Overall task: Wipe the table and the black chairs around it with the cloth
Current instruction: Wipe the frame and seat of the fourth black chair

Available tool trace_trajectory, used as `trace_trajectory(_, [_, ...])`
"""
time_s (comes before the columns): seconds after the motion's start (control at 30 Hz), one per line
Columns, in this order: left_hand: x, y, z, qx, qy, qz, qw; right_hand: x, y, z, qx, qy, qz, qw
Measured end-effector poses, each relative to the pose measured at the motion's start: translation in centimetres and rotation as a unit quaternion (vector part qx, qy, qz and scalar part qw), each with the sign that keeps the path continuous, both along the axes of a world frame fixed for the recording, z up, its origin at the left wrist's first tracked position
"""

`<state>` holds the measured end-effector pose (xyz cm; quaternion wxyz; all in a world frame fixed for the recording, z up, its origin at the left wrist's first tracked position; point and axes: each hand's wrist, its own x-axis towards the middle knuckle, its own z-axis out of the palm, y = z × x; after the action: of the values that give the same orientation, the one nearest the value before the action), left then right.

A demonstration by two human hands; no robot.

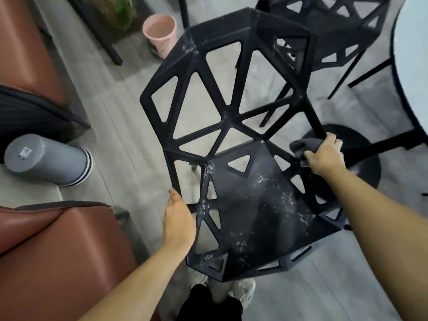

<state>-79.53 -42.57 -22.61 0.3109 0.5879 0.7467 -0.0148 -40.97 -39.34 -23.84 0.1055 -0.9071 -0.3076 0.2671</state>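
A black chair point(240, 205) with triangular cut-outs fills the middle of the head view, its seat near me and its back rising away. White streaks and specks mark the seat. My right hand point(326, 156) grips a dark grey cloth point(303, 147) against the chair's right edge, where seat and back meet. My left hand point(179, 218) holds the seat's left edge, fingers curled under it. A second black chair point(328, 26) stands behind, at the upper right. The white round table point(412, 70) shows at the right edge.
A pink bucket point(161, 35) stands on the floor beyond the chair. A grey cylindrical bin point(46, 158) sits at the left. Brown padded seats point(58, 251) fill the lower left. The table's round black base point(361, 158) lies under my right hand. My shoes point(243, 290) show at the bottom.
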Motion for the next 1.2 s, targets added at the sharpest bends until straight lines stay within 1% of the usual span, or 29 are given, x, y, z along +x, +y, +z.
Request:
trace_trajectory(0.07, [0.8,0.3,-0.5,0.031,0.04,-0.048,0.998,1.2,-2.1,0.2,-0.002,0.009,-0.025,1.0])
trace_trajectory(0.13, [1.7,1.0,-0.4,0.038,0.063,-0.076,0.994,2.4,-4.0,0.5,-0.006,0.017,-0.051,0.999])
trace_trajectory(0.27, [3.7,2.2,0.5,0.05,0.074,-0.11,0.99,3.6,-7.9,0.2,-0.016,0.012,-0.086,0.996])
trace_trajectory(0.4, [4.4,4.5,1.3,0.067,0.092,-0.149,0.982,3.1,-9.7,0.1,-0.015,0.017,-0.111,0.994])
trace_trajectory(0.53, [3.4,7.0,0.2,0.106,0.072,-0.176,0.976,1.0,-10.9,-0.5,0.014,0.0,-0.137,0.99])
trace_trajectory(0.63, [2.4,8.8,-0.4,0.126,0.06,-0.191,0.972,-1.4,-11.6,-0.7,0.035,-0.005,-0.176,0.984])
trace_trajectory(0.8, [1.0,11.8,-1.0,0.156,0.021,-0.227,0.961,-6.0,-13.4,-1.5,0.029,-0.044,-0.231,0.971])
trace_trajectory(0.93, [0.3,12.5,-1.2,0.209,-0.006,-0.271,0.94,-8.5,-14.3,-1.6,0.028,-0.066,-0.263,0.962])
trace_trajectory(1.1, [-0.3,11.8,-2.0,0.244,-0.044,-0.269,0.931,-10.2,-16.1,-1.3,0.028,-0.083,-0.283,0.955])
trace_trajectory(1.2, [-0.5,11.2,-3.1,0.289,-0.07,-0.28,0.913,-10.8,-17.6,-1.8,0.034,-0.094,-0.293,0.951])
